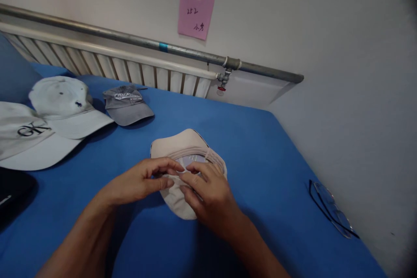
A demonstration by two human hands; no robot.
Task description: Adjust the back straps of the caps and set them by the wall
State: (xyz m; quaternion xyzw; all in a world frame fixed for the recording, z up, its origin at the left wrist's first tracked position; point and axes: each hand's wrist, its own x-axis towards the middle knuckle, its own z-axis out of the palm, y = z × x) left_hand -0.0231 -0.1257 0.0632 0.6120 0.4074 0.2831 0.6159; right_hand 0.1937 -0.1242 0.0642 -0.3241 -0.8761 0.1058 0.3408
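Observation:
A cream baseball cap [180, 143] lies upside down on the blue cover, its brim pointing away from me and its inside facing up. My left hand [148, 178] holds the near left edge of the cap, thumb and fingers on either side of the fabric. My right hand [208, 189] is over the near right part, its bent fingers gripping the same edge close to the left fingertips. A pale lining with small print shows inside the cap. The hands cover part of its near edge, so exactly what the fingertips pinch is hidden.
To the left lie a white cap [61, 97], a white cap with black letters [19, 132] and a grey cap [127, 106]. A black object [14, 195] sits at the left edge. Eyeglasses [332, 210] lie right, beside the wall. A radiator [130, 69] runs behind.

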